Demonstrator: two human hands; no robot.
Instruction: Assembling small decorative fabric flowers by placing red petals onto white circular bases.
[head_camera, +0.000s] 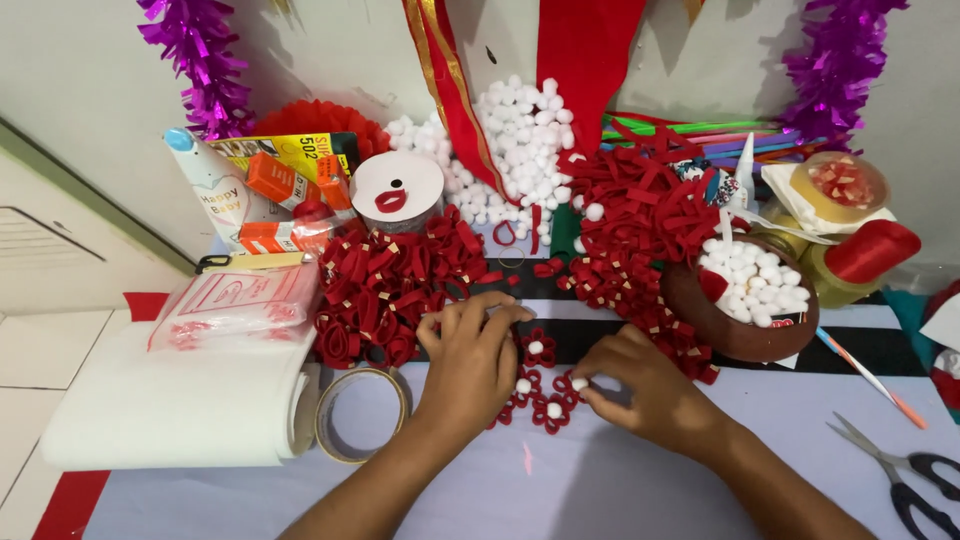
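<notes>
Craft table (600, 490): both hands on red felt flowers (542, 395) w/ pompoms

From my remote seat I saw only the wearer's two forearms and hands. The left hand (470, 362) and the right hand (645, 385) were both bare: no sleeves, gloves, rings, watch or bracelets showed, and the fingernails were short and unpainted.

Pale table (620, 490), scissors (900, 475), tape ring (345, 445), red felt flowers (545, 400)
</notes>
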